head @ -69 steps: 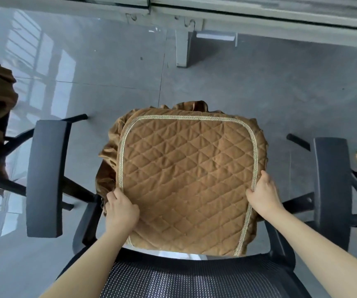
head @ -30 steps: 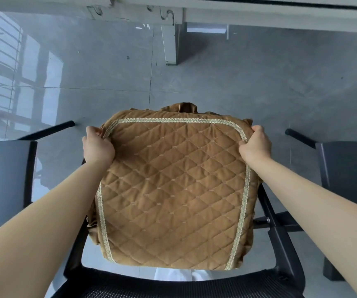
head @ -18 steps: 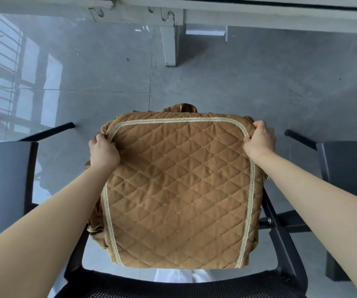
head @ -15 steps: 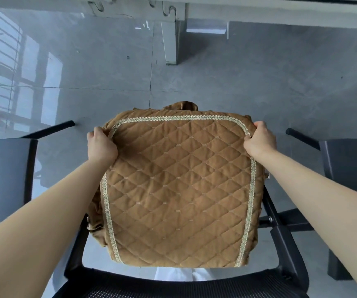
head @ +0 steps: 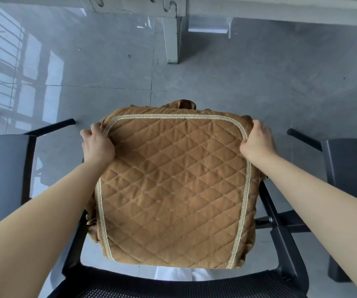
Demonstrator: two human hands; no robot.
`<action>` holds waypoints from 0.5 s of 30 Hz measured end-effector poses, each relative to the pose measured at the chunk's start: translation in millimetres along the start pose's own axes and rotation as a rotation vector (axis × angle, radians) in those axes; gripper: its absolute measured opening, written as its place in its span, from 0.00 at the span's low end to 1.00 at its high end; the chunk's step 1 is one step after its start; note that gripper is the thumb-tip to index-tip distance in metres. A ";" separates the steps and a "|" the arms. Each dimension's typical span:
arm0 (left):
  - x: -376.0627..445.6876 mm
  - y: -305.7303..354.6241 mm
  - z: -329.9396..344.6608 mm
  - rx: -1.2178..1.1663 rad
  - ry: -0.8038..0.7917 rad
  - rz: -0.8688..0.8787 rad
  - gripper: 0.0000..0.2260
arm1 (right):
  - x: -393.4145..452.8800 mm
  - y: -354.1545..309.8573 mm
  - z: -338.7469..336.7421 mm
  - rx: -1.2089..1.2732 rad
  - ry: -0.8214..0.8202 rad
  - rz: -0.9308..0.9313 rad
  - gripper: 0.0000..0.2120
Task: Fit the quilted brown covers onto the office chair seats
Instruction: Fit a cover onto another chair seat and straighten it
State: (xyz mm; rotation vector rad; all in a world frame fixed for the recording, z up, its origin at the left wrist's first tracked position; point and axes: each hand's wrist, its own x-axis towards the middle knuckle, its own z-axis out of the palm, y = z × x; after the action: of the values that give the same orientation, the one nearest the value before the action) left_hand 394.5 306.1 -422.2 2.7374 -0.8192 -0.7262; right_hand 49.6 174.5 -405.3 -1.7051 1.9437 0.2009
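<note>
The quilted brown cover [head: 173, 190] is lying over the chair seat. The left hand [head: 98, 145] and right hand [head: 257, 143] are gripping its far corners, fingers apparently curled over the edge.

The scene is evenly lit by soft daylight, a pale barred window reflection being thrown as glare across the glossy grey tiled floor [head: 44, 67] at the left, while only faint shadows are cast, focus is held sharp at centre, and straight lines are bowed by wide-angle distortion towards the edges.
</note>
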 end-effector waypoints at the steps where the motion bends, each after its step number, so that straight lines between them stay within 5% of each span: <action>1: -7.0 -1.4 4.5 0.049 0.017 0.057 0.22 | -5.4 -2.1 4.6 -0.055 0.025 -0.057 0.29; 5: -34.4 -8.4 22.7 0.154 -0.078 0.142 0.27 | -28.3 3.7 22.7 -0.216 -0.040 -0.211 0.35; 11: -69.3 -20.0 22.5 0.212 -0.143 0.039 0.32 | -53.1 24.7 22.4 -0.286 -0.137 -0.185 0.36; 15: -108.8 -19.4 6.6 0.354 -0.358 -0.006 0.34 | -80.8 19.3 3.3 -0.131 -0.309 -0.076 0.36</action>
State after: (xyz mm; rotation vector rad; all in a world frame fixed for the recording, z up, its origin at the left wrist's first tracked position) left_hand 321.1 382.6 -390.4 2.9579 -1.1062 -1.2007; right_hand 36.3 250.2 -373.5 -1.7114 1.6677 0.5403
